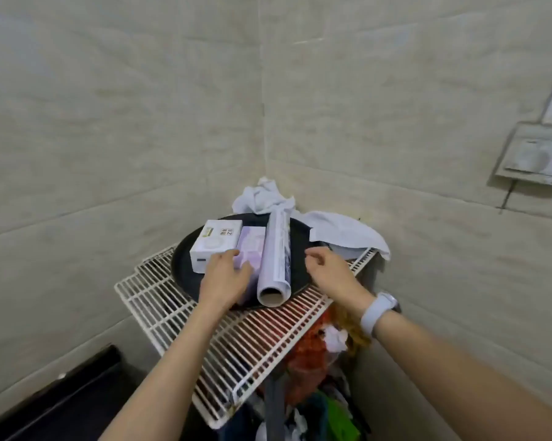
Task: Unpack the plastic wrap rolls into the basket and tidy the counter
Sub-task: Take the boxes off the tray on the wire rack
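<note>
A plastic wrap roll (276,253) in a printed sleeve lies lengthwise on a round black tray (300,268), its open cardboard core facing me. Left of it lies a pale purple box (252,246), and beside that a white box (216,241). My left hand (225,280) rests on the near end of the purple box, fingers spread over it. My right hand (327,270) hovers just right of the roll, fingers curled and apart, holding nothing. A pale wristband sits on my right wrist.
The tray rests on a white wire rack (204,332) set in a tiled wall corner. White cloths (338,230) lie bunched behind the tray. Under the rack is a heap of coloured bags and rubbish (313,361). A wall socket plate (535,155) is at the right.
</note>
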Demonstrator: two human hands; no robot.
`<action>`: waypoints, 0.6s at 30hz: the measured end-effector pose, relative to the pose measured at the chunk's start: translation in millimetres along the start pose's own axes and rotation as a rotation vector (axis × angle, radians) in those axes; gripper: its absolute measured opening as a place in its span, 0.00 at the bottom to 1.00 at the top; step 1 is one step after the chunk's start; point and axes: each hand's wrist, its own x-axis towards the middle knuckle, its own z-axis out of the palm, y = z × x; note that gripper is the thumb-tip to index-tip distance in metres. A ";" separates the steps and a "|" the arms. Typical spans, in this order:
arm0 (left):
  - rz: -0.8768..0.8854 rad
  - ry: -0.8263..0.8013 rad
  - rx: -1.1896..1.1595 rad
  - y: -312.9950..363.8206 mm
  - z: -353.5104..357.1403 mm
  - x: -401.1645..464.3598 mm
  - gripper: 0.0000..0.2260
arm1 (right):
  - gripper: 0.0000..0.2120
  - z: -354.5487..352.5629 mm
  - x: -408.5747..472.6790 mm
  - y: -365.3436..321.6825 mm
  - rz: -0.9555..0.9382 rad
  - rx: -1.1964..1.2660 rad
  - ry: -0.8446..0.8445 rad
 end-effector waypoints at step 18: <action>-0.028 -0.323 -0.520 -6.5 16.1 19.4 0.31 | 0.20 37.2 104.5 20.7 0.306 0.484 -0.294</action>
